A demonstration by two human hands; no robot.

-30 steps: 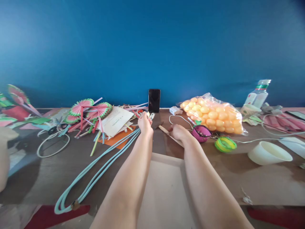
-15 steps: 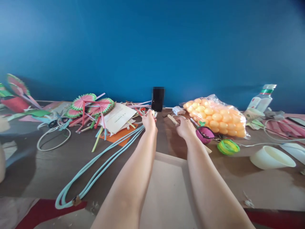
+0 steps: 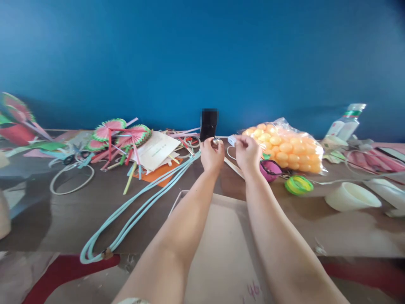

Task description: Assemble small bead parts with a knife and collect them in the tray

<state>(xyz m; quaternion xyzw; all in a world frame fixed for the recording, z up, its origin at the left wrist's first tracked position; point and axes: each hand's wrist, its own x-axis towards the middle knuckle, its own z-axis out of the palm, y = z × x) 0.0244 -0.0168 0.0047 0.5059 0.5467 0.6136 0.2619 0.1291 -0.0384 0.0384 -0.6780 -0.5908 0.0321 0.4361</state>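
My left hand (image 3: 212, 157) is closed with a small shiny object (image 3: 217, 141) showing at its fingertips; its kind is too small to tell. Close by on the right, my right hand (image 3: 248, 154) is held in a pinch, and whatever lies between its fingers is hidden. A flat wooden strip (image 3: 234, 168) rests on the table between the two wrists. Behind the right fingertips is a small white-and-blue box (image 3: 232, 139). Just beyond the left hand, a black phone-like object (image 3: 208, 126) stands against the blue wall. A shallow cardboard tray (image 3: 226, 236) lies beneath my forearms.
Left are looped pale-blue cords (image 3: 139, 207), papers (image 3: 160, 150), pink-green paper fans (image 3: 134, 138) and scissors (image 3: 68, 159). Right are a bag of orange balls (image 3: 286, 147), a purple bowl (image 3: 270, 169), a yellow-green coil (image 3: 298, 185), a white cup (image 3: 352, 196) and a bottle (image 3: 346, 123).
My left hand has moved right, bringing the small shiny object along. My right hand has lifted off the wooden strip and turned into a pinch. The view has tilted slightly.
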